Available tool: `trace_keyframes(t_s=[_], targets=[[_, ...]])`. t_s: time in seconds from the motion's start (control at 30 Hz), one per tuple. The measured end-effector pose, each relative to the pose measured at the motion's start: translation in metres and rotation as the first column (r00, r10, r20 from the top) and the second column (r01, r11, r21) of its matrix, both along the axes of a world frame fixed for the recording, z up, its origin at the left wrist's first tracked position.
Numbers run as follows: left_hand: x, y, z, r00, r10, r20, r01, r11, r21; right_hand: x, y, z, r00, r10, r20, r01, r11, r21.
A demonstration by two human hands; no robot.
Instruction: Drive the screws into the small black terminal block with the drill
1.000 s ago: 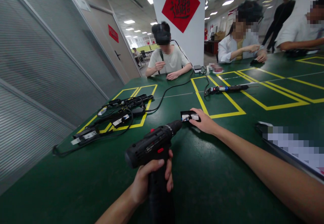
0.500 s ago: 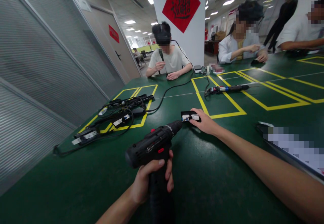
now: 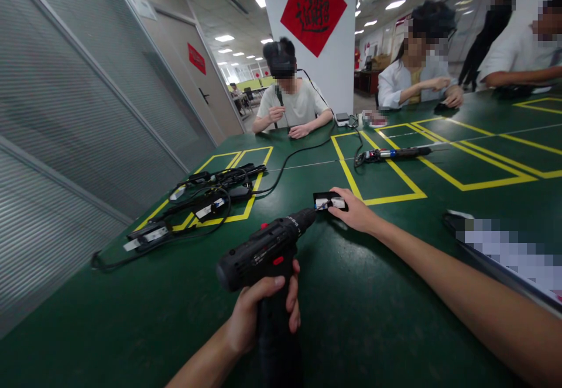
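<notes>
My left hand [image 3: 263,306] is wrapped round the grip of a black cordless drill [image 3: 259,250] with red buttons. The chuck points forward and to the right, at a small black box-shaped part [image 3: 322,203] with a white and blue inside. Closed on the right end of that part, my right hand [image 3: 351,209] keeps it on the green table. Whether the drill's tip touches the part, I cannot tell; the bit hardly shows.
Black power strips with cables [image 3: 219,195] lie on the left in yellow-taped boxes. Beyond my right hand lies a black pen-shaped electric screwdriver [image 3: 395,153] with a cord. A clipboard-like tray [image 3: 513,259] is at the right. Co-workers [image 3: 290,95] sit across the table [image 3: 360,294].
My hands, the drill and the small black part stay in place. The view has shifted very slightly. A standing person in the background has moved a little.
</notes>
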State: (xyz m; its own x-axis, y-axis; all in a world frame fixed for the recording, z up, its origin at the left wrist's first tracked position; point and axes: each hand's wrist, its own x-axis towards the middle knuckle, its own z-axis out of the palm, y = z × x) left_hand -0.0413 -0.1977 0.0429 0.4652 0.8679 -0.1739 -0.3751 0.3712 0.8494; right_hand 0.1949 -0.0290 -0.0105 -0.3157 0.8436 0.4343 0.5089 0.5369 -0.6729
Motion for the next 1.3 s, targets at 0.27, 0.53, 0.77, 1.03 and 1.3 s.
trace_keyframes(t_s=[0.27, 0.53, 0.77, 1.03, 1.3], targets=[[-0.0004, -0.0004, -0.0003, 1.0, 0.002, -0.006, -0.002, 1.0, -0.007, 0.0002, -0.0008, 0.0004, 1.0, -0.006, 0.005, 0.006, 1.0, -0.013], [-0.0003, 0.0004, -0.0003, 1.0, -0.006, 0.002, 0.006, 1.0, -0.003, -0.0004, -0.0027, 0.0034, 1.0, 0.0, 0.001, 0.0, 1.0, -0.015], [-0.0004, 0.0001, -0.0005, 1.0, 0.0, 0.003, 0.0, 1.0, -0.011, 0.0002, -0.0023, 0.0029, 1.0, 0.003, 0.004, -0.003, 1.0, -0.007], [-0.0023, 0.0005, -0.0031, 1.0, -0.011, -0.003, 0.011, 1.0, -0.009, 0.0001, -0.0017, 0.0021, 1.0, 0.003, 0.003, -0.003, 1.0, -0.003], [-0.002, 0.0003, -0.0034, 1.0, -0.004, -0.007, 0.004, 1.0, -0.003, 0.0001, -0.0011, 0.0008, 1.0, 0.002, 0.006, -0.002, 1.0, -0.003]])
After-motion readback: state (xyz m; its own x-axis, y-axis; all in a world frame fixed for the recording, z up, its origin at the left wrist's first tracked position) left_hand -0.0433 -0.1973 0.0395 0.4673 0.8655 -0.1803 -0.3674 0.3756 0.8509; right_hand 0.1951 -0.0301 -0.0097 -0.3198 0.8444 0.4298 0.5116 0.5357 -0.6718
